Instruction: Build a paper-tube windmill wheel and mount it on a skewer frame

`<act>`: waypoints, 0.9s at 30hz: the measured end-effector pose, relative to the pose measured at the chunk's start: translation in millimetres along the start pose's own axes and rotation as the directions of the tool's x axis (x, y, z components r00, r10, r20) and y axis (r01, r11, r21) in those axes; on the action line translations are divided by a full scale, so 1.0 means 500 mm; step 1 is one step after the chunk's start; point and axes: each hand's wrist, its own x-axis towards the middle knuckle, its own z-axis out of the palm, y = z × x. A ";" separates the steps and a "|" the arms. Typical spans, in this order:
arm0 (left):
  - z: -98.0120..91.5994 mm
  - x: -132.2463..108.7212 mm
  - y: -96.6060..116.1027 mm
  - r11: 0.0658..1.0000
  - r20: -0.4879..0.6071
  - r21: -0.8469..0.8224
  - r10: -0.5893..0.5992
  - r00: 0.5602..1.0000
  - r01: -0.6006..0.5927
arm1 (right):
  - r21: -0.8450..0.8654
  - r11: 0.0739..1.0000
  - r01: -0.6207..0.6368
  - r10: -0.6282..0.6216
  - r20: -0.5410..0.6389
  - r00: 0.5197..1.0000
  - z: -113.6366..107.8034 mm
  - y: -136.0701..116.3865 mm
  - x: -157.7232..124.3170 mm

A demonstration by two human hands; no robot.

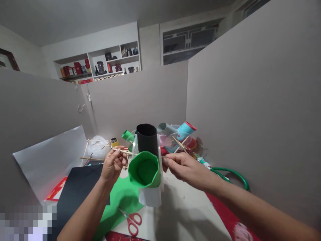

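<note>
My left hand (114, 164) is closed in a pinch on a thin wooden stick (124, 151) that points right toward a paper model. The model is a green paper tube (144, 170) in front and a black paper tube (147, 138) behind, joined with a clear plastic piece and a white paper base (150, 196). My right hand (184, 165) grips the model's right side, fingers pressed together against it. Both hands hold the work above the table.
Red-handled scissors (132, 221) lie on the white tabletop near a green sheet (117, 197) and a black sheet (76, 189). A silver sheet (47, 160) leans at left. Rolled papers, sticks and a green hose (233, 174) clutter the back. Grey partition walls enclose the desk.
</note>
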 end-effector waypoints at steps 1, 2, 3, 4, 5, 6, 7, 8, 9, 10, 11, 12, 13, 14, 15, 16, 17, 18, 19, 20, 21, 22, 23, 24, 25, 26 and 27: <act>-0.002 0.001 0.000 1.000 0.007 0.002 -0.005 1.000 0.005 | 0.030 0.999 -0.015 0.015 -0.009 1.000 0.001 0.004 0.003; -0.003 0.002 -0.001 1.000 0.021 0.002 -0.014 1.000 0.014 | 0.077 0.996 -0.032 0.034 -0.014 0.999 0.002 0.008 0.006; -0.004 0.003 -0.003 1.000 0.036 0.004 -0.028 0.999 0.027 | 0.144 0.988 -0.053 0.056 -0.013 0.998 0.002 0.011 0.009; -0.005 0.004 -0.005 0.999 0.049 0.007 -0.044 0.998 0.044 | 0.227 0.971 -0.074 0.077 -0.007 0.997 0.002 0.014 0.012; -0.005 0.004 -0.008 0.998 0.057 0.012 -0.060 0.997 0.059 | 0.317 0.944 -0.093 0.097 0.004 0.995 0.002 0.015 0.015; -0.004 0.004 -0.010 0.997 0.059 0.017 -0.071 0.996 0.070 | 0.402 0.909 -0.112 0.115 0.017 0.993 0.002 0.014 0.017; -0.003 0.004 -0.010 0.997 0.056 0.023 -0.075 0.996 0.074 | 0.472 0.872 -0.131 0.132 0.031 0.991 0.001 0.013 0.018; -0.001 0.004 -0.010 0.997 0.053 0.027 -0.068 0.996 0.066 | 0.523 0.839 -0.152 0.151 0.045 0.988 0.000 0.010 0.018; 0.001 0.003 -0.007 0.999 0.052 0.024 -0.050 0.997 0.049 | 0.557 0.812 -0.176 0.174 0.057 0.983 -0.001 0.008 0.018; 0.003 0.003 -0.003 1.000 0.050 0.015 -0.025 0.998 0.024 | 0.582 0.787 -0.206 0.202 0.073 0.977 -0.001 0.006 0.017; 0.005 0.003 0.002 1.000 0.049 0.004 0.000 0.999 0.000 | 0.601 0.761 -0.245 0.233 0.099 0.967 -0.001 0.005 0.015; 0.006 0.003 0.007 1.000 0.048 -0.007 0.023 0.999 -0.022 | 0.619 0.732 -0.286 0.263 0.130 0.956 -0.001 0.006 0.012; 0.007 0.002 0.013 0.999 0.048 -0.013 0.038 0.998 -0.037 | 0.635 0.700 -0.327 0.291 0.164 0.943 0.001 0.007 0.009; 0.008 0.002 0.017 0.999 0.049 -0.014 0.045 0.998 -0.045 | 0.646 0.669 -0.367 0.317 0.198 0.927 0.002 0.010 0.007; 0.009 0.001 0.021 0.999 0.054 -0.008 0.045 0.998 -0.045 | 0.650 0.644 -0.403 0.339 0.230 0.912 0.004 0.013 0.004; 0.009 0.000 0.024 0.999 0.060 0.003 0.039 0.997 -0.039 | 0.650 0.624 -0.434 0.355 0.260 0.898 0.007 0.016 0.002; 0.009 -0.001 0.026 0.999 0.066 0.016 0.030 0.997 -0.031 | 0.647 0.612 -0.455 0.365 0.279 0.888 0.009 0.019 0.000; 0.009 -0.002 0.026 0.999 0.067 0.031 0.020 0.998 -0.022 | 0.641 0.610 -0.466 0.368 0.291 0.883 0.012 0.021 -0.002; 0.009 -0.002 0.027 0.999 0.061 0.049 0.013 0.998 -0.016 | 0.630 0.619 -0.469 0.366 0.297 0.882 0.015 0.022 -0.004; 0.008 -0.003 0.026 0.998 0.048 0.068 0.013 0.999 -0.016 | 0.615 0.642 -0.459 0.355 0.293 0.888 0.018 0.021 -0.005; 0.007 -0.003 0.026 0.996 0.030 0.089 0.018 0.999 -0.021 | 0.593 0.679 -0.433 0.334 0.276 0.901 0.022 0.019 -0.007; 0.005 -0.003 0.024 0.993 0.007 0.112 0.026 1.000 -0.027 | 0.560 0.730 -0.392 0.302 0.251 0.920 0.025 0.016 -0.010; 0.004 -0.003 0.022 0.990 -0.018 0.136 0.035 0.999 -0.032 | 0.509 0.790 -0.342 0.261 0.225 0.939 0.029 0.013 -0.012; 0.002 -0.002 0.020 0.987 -0.043 0.158 0.045 0.998 -0.037 | 0.439 0.852 -0.285 0.219 0.196 0.956 0.033 0.009 -0.015; 0.000 -0.002 0.016 0.984 -0.066 0.176 0.052 0.996 -0.040 | 0.353 0.909 -0.223 0.176 0.161 0.971 0.037 0.006 -0.017; -0.002 -0.001 0.012 0.981 -0.084 0.191 0.057 0.995 -0.040 | 0.255 0.953 -0.163 0.135 0.122 0.983 0.040 0.004 -0.020; -0.003 -0.001 0.008 0.979 -0.096 0.203 0.059 0.994 -0.038 | 0.154 0.982 -0.112 0.100 0.083 0.992 0.043 0.003 -0.023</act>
